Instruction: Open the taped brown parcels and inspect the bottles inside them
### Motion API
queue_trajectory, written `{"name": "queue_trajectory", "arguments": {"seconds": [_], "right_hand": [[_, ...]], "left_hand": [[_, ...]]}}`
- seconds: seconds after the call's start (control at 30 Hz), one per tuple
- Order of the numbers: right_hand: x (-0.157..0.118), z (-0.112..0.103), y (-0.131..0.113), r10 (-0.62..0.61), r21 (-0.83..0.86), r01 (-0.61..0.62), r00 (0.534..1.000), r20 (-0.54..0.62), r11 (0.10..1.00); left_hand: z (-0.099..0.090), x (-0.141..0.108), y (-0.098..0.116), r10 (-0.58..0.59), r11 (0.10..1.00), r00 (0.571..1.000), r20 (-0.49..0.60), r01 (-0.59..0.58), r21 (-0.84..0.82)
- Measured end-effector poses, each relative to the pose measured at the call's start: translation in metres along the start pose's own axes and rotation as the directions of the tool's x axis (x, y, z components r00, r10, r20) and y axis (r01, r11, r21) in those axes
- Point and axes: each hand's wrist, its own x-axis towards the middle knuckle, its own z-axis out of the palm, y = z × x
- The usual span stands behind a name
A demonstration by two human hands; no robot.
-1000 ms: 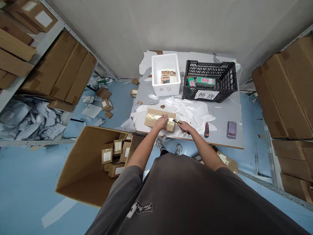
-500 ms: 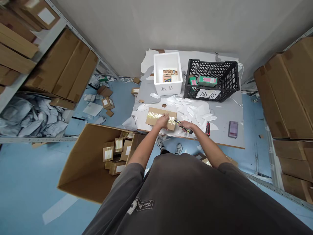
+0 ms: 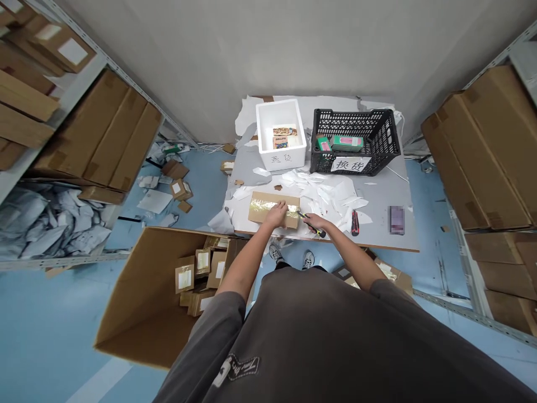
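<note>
A taped cardboard box (image 3: 260,207) lies flat near the front edge of the table. My left hand (image 3: 277,214) rests over its top, fingers curled on the tape, holding it down. In my right hand (image 3: 315,222) is a yellow-and-black utility knife (image 3: 319,231), gripped by its handle. Its tip meets the right end of the box, or comes very close; the exact contact is too small to tell. A second, red-and-black utility knife (image 3: 355,223) lies on the table to the right of my right hand.
Behind the box stand a white foam bin (image 3: 282,162) and a black plastic crate (image 3: 356,168) with small packages. Torn paper scraps (image 3: 327,193) cover the table's middle. A large open carton (image 3: 138,285) holding small boxes is at the lower left. Shelves of cartons (image 3: 495,145) flank both sides.
The view has shifted slightly. Both hands stay at the box, the left still pressing on it and the right still holding the knife at its right end.
</note>
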Motion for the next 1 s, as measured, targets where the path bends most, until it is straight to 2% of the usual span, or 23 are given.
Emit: {"name": "queue_trajectory", "arguments": {"seconds": [0.13, 0.3, 0.4, 0.57, 0.67, 0.77, 0.9, 1.0], "right_hand": [[0.002, 0.005, 0.0, -0.01, 0.028, 0.01, 1.0, 0.025, 1.0], [-0.005, 0.019, 0.008, 0.02, 0.129, -0.029, 0.997, 0.069, 0.991], [-0.013, 0.03, 0.014, 0.022, 0.155, -0.041, 0.992, 0.121, 0.987], [-0.026, 0.038, 0.022, 0.041, 0.121, -0.051, 0.996, 0.08, 0.991], [-0.037, 0.034, 0.034, 0.033, 0.067, -0.034, 0.999, 0.013, 0.997], [-0.047, 0.026, 0.047, 0.018, 0.084, -0.009, 0.995, -0.103, 0.996], [-0.054, 0.021, 0.05, 0.024, 0.081, -0.006, 0.975, -0.22, 0.997], [-0.051, 0.021, 0.041, -0.079, -0.079, 0.056, 0.944, -0.321, 0.995]], "left_hand": [[0.0, -0.001, -0.003, 0.016, 1.0, 1.0, -0.023, -0.017, -0.011], [-0.001, 0.01, -0.001, -0.059, 0.998, 0.998, 0.02, 0.059, 0.005], [0.001, 0.012, 0.0, -0.06, 0.998, 0.998, 0.031, 0.059, 0.019], [0.001, 0.003, -0.003, -0.009, 1.0, 1.0, 0.016, 0.009, 0.014], [-0.003, 0.0, -0.008, -0.015, 0.996, 0.996, -0.086, 0.008, -0.087], [-0.006, 0.006, -0.014, -0.121, 0.99, 0.981, -0.152, 0.108, -0.09], [-0.007, 0.023, -0.016, -0.196, 0.98, 0.978, -0.073, 0.194, -0.033], [-0.007, 0.032, -0.016, -0.208, 0.978, 0.976, -0.059, 0.208, -0.001]]}}
